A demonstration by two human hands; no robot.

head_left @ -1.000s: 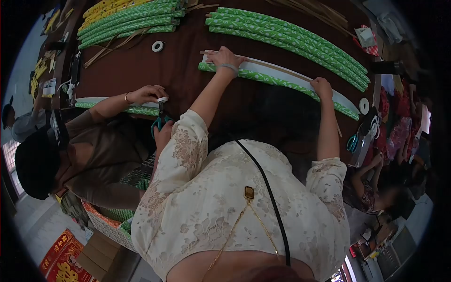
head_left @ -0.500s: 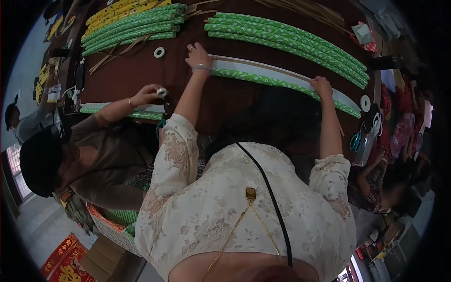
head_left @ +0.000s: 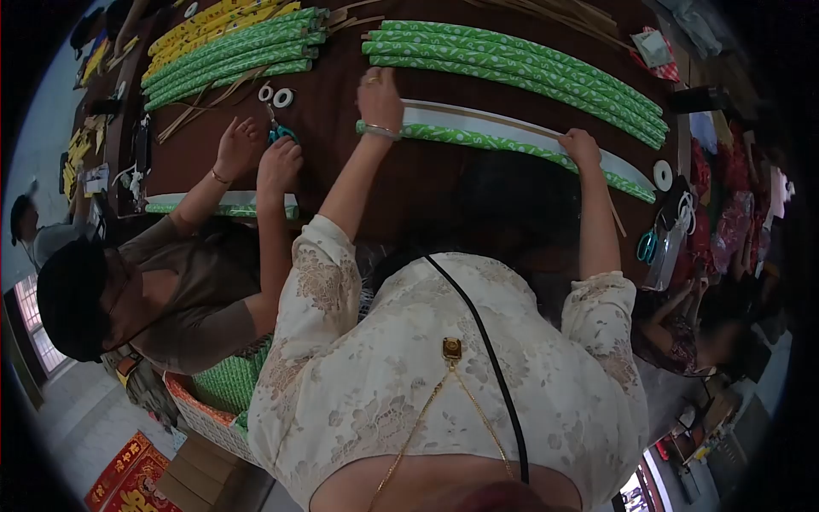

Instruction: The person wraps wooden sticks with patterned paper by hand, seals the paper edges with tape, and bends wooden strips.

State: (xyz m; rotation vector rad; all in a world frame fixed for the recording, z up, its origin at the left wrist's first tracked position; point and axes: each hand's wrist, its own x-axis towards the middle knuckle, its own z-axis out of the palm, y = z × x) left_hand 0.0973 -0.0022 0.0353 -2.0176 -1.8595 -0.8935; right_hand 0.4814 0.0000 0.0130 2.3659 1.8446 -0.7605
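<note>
A long strip of green patterned wrapping paper (head_left: 478, 142) lies across the table before me, its white underside up along the far part and the green side folded along the near edge. A thin brown strip (head_left: 482, 118) runs lengthwise on the white. My left hand (head_left: 380, 101), with a ring and bracelet, is over the paper's left end, its fingers extended away from me and partly hidden. My right hand (head_left: 582, 148) is closed at the paper toward its right end, fingers bent over the paper and strip. Another thin brown strip hangs below that wrist.
Green rolled tubes (head_left: 512, 77) lie beyond the paper; more green and yellow rolls (head_left: 230, 51) are at far left. White tape (head_left: 663, 176) and blue-handled scissors (head_left: 647, 247) lie at right. At left, a co-worker's hands (head_left: 277, 166) are near teal scissors (head_left: 281, 134).
My left hand has moved slightly away from me and right, uncovering the paper's left end. My right hand has barely shifted. The co-worker's tape and scissors now lie farther up the table.
</note>
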